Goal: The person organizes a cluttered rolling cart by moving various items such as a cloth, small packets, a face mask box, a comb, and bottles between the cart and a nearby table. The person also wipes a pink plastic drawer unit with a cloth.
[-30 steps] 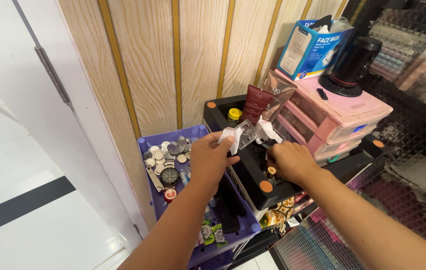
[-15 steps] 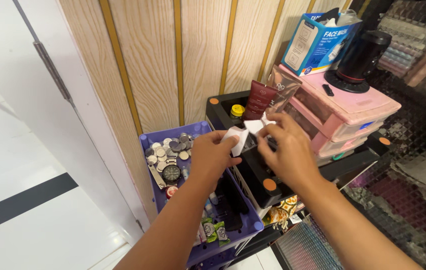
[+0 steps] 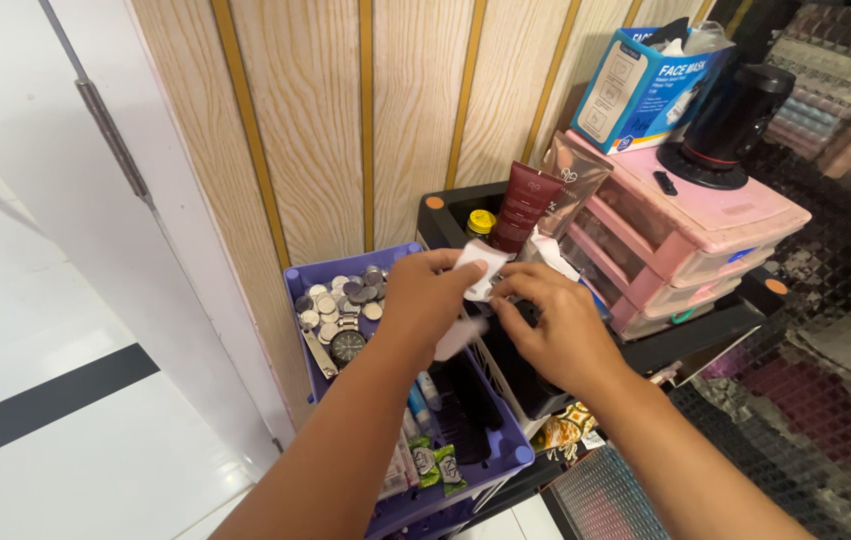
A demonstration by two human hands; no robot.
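Note:
My left hand (image 3: 424,298) and my right hand (image 3: 551,325) meet above the gap between a purple tray (image 3: 506,452) and a black tray (image 3: 446,225). Both pinch a crumpled white paper (image 3: 472,274), and a loose strip of it hangs below my left fingers. What else lies inside the paper is hidden by my fingers. Behind the hands, a dark red tube (image 3: 527,205) and a brown pouch (image 3: 577,184) stand upright in the black tray, beside a yellow-lidded jar (image 3: 482,222).
The purple tray holds several coins (image 3: 338,297), a wristwatch (image 3: 347,345) and small sachets (image 3: 436,465). Pink drawers (image 3: 688,242) at the right carry a blue box of masks (image 3: 643,86) and a black appliance (image 3: 726,128). A wood-panelled wall and a white door stand behind.
My right hand rose from inside the black tray to meet my left hand. Both hands now close together on the white paper, slightly nearer the purple tray.

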